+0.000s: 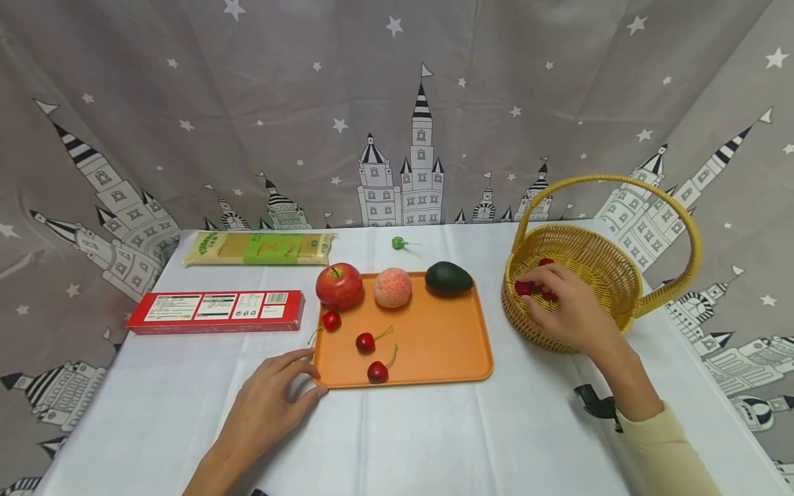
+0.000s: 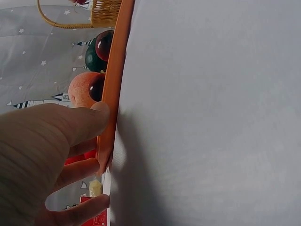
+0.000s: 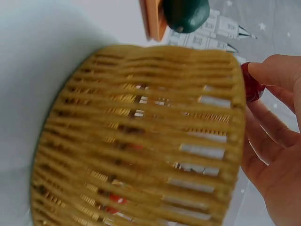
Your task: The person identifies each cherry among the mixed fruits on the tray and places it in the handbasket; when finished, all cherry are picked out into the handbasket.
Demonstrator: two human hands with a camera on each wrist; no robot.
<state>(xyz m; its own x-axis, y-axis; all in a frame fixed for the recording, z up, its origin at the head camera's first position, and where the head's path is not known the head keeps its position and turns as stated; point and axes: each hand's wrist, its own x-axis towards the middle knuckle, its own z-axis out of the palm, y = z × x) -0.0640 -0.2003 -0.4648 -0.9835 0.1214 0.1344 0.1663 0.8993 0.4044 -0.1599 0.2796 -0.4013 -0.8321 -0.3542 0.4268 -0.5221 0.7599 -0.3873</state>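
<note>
My left hand [image 1: 267,399] holds the near left corner of an orange tray [image 1: 434,351], its thumb at the front rim and fingers at the left side. Two cherries [image 1: 378,372] with stems lie on the tray; another cherry [image 1: 331,321] sits at its left rim. An apple [image 1: 339,286], a peach [image 1: 393,287] and an avocado [image 1: 449,278] stand along the back. Over the wicker basket [image 1: 571,241], my right hand [image 1: 573,310] pinches a dark red cherry [image 3: 253,82] by the near left rim. More red fruit shows inside, partly hidden by the hand.
The basket's tall handle [image 1: 695,255] arches up on the right. A red box [image 1: 217,312] and a pasta packet [image 1: 260,249] lie to the left. Behind the tray is a small green item [image 1: 398,242]. A grey printed curtain [image 1: 496,117] hangs at the back.
</note>
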